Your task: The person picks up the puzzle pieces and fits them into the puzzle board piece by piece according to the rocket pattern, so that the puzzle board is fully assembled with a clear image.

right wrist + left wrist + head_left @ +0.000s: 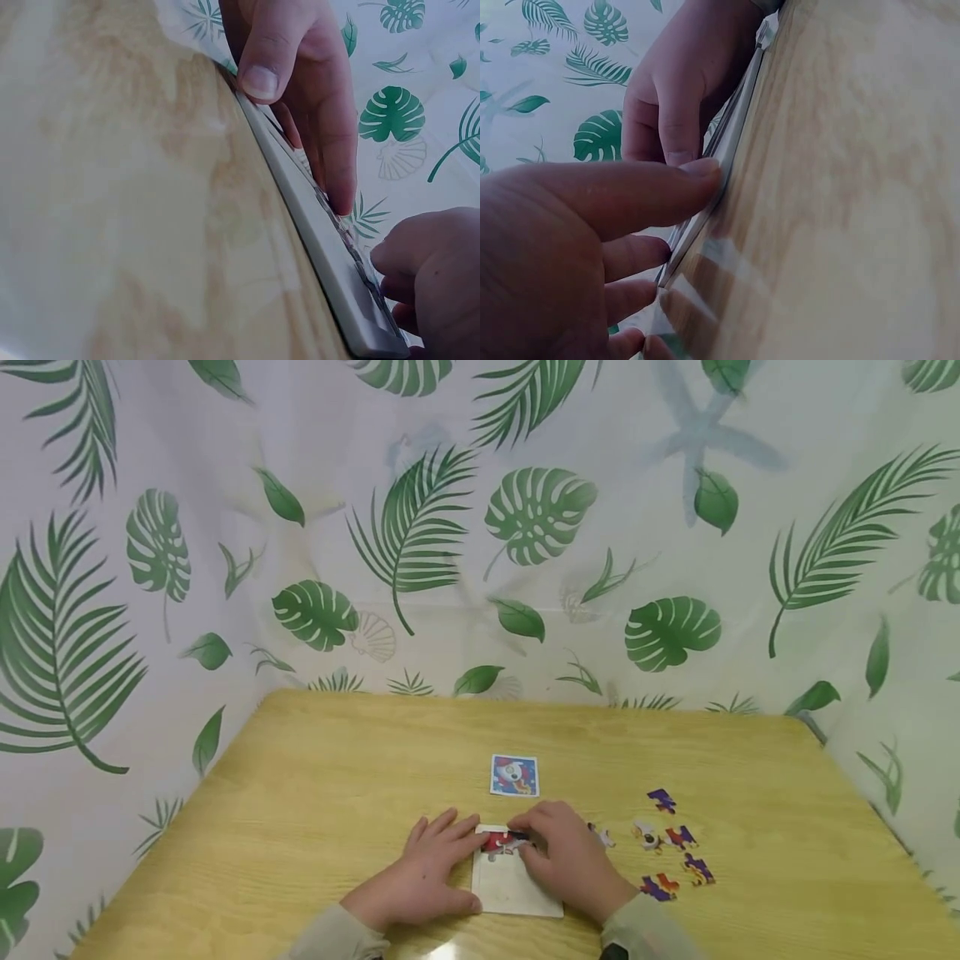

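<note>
A pale, square puzzle tray [513, 893] lies on the table with joined red and grey pieces [495, 841] along its far edge; its lower part shows bare. My left hand [431, 870] rests at the tray's left side, fingers spread, their tips at the upper left corner. Its thumb [262, 79] lies along the near left edge in the right wrist view. My right hand [568, 852] bends over the upper right corner, thumb and index finger pinching a dark puzzle piece [519, 836]. The hand hides part of that piece and the tray's right side.
Loose puzzle pieces lie right of the tray: a purple one [662, 800], a white one [647, 835], an orange and purple one [660, 887] and others. Beyond the tray is a small picture card [514, 776]. A leaf-patterned curtain [450, 568] hangs behind the wooden table [337, 777].
</note>
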A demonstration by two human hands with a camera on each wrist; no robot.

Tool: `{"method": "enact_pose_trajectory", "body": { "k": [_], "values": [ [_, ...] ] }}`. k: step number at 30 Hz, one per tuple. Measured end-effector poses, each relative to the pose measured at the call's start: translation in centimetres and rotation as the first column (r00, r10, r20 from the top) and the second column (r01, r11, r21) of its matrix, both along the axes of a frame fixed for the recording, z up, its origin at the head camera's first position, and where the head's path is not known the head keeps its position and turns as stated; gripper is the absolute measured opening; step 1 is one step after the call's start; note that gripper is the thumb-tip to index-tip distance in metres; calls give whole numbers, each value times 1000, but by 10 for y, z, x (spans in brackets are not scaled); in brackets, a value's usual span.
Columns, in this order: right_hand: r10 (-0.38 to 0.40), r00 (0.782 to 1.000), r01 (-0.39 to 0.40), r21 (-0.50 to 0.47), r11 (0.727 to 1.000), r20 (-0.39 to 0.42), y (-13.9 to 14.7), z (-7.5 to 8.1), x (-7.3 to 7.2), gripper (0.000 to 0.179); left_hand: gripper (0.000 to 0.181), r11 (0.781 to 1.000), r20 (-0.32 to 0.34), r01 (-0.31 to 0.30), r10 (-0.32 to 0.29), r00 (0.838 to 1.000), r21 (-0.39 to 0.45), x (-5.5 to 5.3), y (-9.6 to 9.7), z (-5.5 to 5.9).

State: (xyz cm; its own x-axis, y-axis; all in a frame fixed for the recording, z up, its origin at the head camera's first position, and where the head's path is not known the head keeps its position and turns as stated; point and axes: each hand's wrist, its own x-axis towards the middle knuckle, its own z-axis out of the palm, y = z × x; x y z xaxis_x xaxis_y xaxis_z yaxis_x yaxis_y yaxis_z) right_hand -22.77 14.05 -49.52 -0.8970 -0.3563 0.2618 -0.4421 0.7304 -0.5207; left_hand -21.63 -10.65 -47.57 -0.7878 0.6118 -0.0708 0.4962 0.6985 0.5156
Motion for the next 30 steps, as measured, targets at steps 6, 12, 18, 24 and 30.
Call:
{"method": "enact_pose_trajectory", "body": {
  "k": [6,12,18,24,30],
  "values": [
    [39,998,-36,65,997,-43,0,4,-2,22,76,1000,0,15,-15,1000,14,-5,-1,0],
    [64,996,-56,112,992,-66,1,3,0,25,76,999,-1,31,-31,1000,-18,-4,2,-1],
    [111,989,-100,114,988,-95,-1,0,8,25,74,999,-12,6,-6,1000,-35,6,3,-3],
    [101,990,-89,122,989,-99,-3,-1,9,26,72,999,-41,3,-5,999,-54,8,4,-1],
    [44,997,-40,73,997,-59,1,2,5,28,71,999,-44,13,-15,999,-48,4,6,-3]
  ]
}}
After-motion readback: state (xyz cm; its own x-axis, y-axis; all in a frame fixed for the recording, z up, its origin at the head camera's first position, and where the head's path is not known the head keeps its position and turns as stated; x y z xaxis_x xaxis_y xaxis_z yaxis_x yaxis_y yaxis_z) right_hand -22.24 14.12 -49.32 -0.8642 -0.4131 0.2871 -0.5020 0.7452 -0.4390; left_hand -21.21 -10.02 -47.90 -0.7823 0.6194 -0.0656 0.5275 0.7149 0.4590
